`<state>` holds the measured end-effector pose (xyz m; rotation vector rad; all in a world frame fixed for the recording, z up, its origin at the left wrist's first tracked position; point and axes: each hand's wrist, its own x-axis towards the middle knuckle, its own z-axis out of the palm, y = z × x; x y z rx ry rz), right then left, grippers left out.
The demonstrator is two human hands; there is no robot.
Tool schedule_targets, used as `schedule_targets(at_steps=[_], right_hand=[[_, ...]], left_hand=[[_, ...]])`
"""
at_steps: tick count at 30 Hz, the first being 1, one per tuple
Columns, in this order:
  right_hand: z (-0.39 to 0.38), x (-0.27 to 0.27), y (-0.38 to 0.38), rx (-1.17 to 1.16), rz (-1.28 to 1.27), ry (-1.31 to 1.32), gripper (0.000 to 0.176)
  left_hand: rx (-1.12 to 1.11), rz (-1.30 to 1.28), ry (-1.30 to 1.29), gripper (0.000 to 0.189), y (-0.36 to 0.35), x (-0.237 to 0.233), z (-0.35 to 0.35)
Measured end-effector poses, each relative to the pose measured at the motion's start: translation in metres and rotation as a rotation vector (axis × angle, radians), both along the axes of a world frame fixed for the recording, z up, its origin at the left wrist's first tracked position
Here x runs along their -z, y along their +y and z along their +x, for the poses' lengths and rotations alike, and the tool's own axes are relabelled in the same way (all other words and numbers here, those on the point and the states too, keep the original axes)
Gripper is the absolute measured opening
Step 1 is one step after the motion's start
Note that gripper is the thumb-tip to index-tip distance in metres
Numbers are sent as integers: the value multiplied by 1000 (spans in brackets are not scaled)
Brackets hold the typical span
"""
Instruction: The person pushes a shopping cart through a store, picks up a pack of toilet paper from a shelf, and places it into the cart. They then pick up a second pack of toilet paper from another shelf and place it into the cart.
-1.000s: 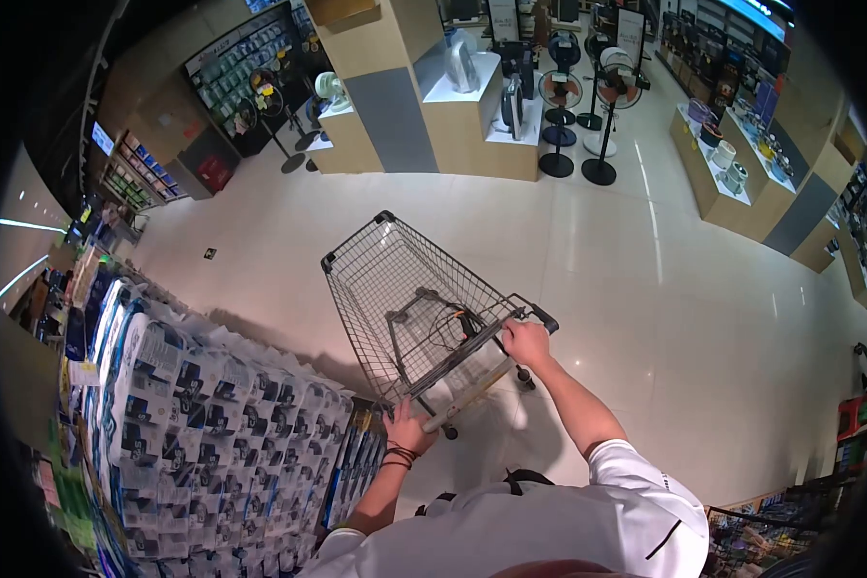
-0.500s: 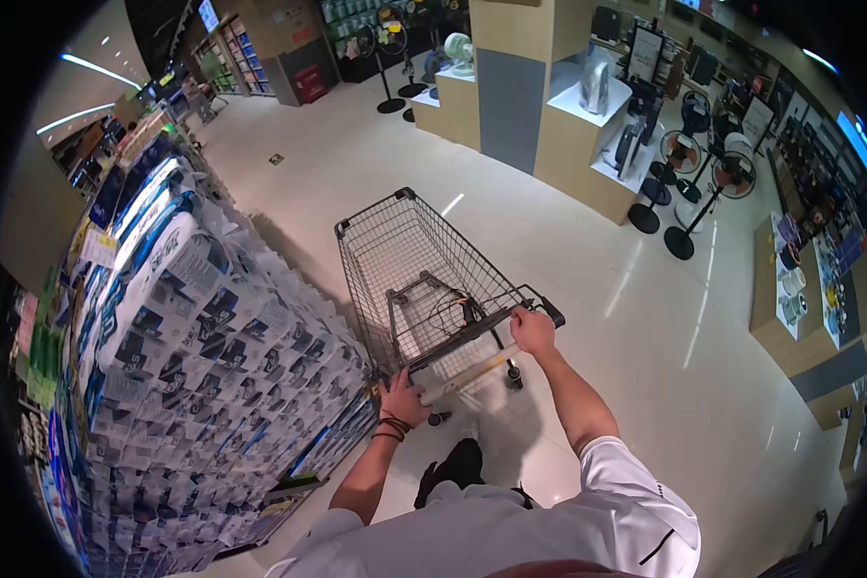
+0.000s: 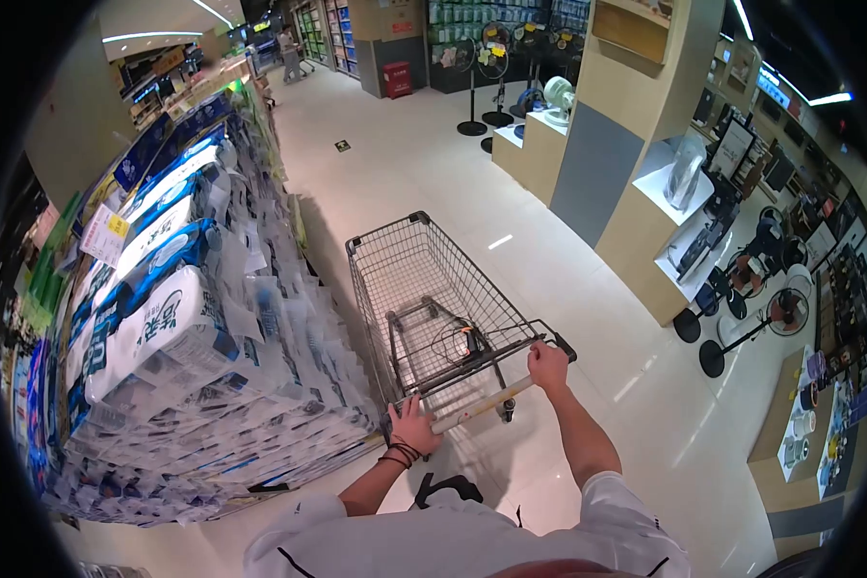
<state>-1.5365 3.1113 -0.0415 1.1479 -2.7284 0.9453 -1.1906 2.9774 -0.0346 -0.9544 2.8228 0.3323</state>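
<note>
"Shop interior, viewed from the head: pale, glossy floor [image 3: 544, 270] extends through the middle of the frame. What stands at the left?"

"Stacked, plastic-wrapped packs [image 3: 173, 337], with a price card [image 3: 106, 234] at their upper left. Their right-hand edge comes just beside the left grip [image 3: 413, 427], at lower centre; whether the two touch cannot be told."

"And the state of that grip?"

"Fingers spread, laid at the left end of the cart handle [image 3: 482, 403]. Whether it is clamped there, this view does not show."

"Where is the shopping cart [image 3: 458, 308] itself?"

"Centre of the frame, lying upward from the handle. Note its long axis: from lower centre it slants up and slightly left to the far end. The handle crosses that axis, its right end higher in the frame than its left."

"Which grip is nearer to the cart?"

"Neither; both are at it. The right grip [image 3: 548, 366], right of centre and higher, is curled and clamped on the handle's right end."

"What completes the right side?"

"A wood-and-grey display stand [image 3: 597, 178], well apart from the cart, then pedestal fans [image 3: 787, 311] towards the right edge."
</note>
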Motion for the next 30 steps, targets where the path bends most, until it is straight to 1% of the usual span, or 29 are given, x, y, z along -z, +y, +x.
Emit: schedule_targets(at_steps=[2, 3, 6, 7, 10, 11, 14, 15, 18, 19, 22, 23, 24, 25, 26, 27, 28, 29, 30], right_hand=[[-18, 0, -21, -6, -84, 96, 13], [-22, 3, -32, -7, -67, 34, 16], [-11, 12, -54, -88, -159, 273, 20], [-4, 8, -57, -125, -91, 200, 32], [13, 6, -76, -133, -120, 142, 51], [13, 2, -78, -168, -1, 89, 71], [3, -9, -96, -211, 187, 187, 81], [1, -13, -102, -227, 175, 174, 82], [0, -16, -120, -251, 118, 243, 74], [1, -17, -129, -265, 102, 259, 69], [-12, -10, -153, -311, 52, 291, 54], [-17, -7, -162, -333, 29, 286, 49], [-23, -3, -168, -355, 8, 279, 44], [-32, -4, -175, -380, -21, 274, 28], [-40, -5, -181, -441, 25, 315, 23], [-55, 7, -188, -506, 73, 356, 19], [-73, 11, -196, -574, 118, 403, 14], [-96, 13, -206, -649, 273, 408, 6], [-114, 7, -217, -677, 401, 328, 9]], left_hand=[[-42, 13, 6, 55, -20, -1, -25], [-61, 25, 12, 55, -29, -3, -36], [-120, 44, 5, 55, -57, -15, -67], [-134, 49, 19, 55, -67, -16, -77], [-135, -4, 61, 51, -88, -12, -83], [-130, -44, 93, 49, -99, -12, -91], [-67, -126, 131, 41, -121, 14, -89], [-149, -77, 214, 33, -121, 10, -88], [-224, -252, 225, 27, -124, 1, -84], [-278, -286, 183, 32, -129, 1, -88], [-428, -52, 1, 34, -141, -14, -102], [-409, -108, 55, 35, -146, -5, -100], [-443, -67, 22, 34, -150, -7, -103], [-476, -26, -14, 34, -153, -15, -105], [-511, 20, -54, 34, -154, -24, -104], [-476, -25, -2, 36, -156, -32, -103], [-487, 31, -39, 40, -159, -45, -105], [-467, 38, -52, 42, -164, -41, -106], [-446, 38, -71, 43, -172, -38, -104]])
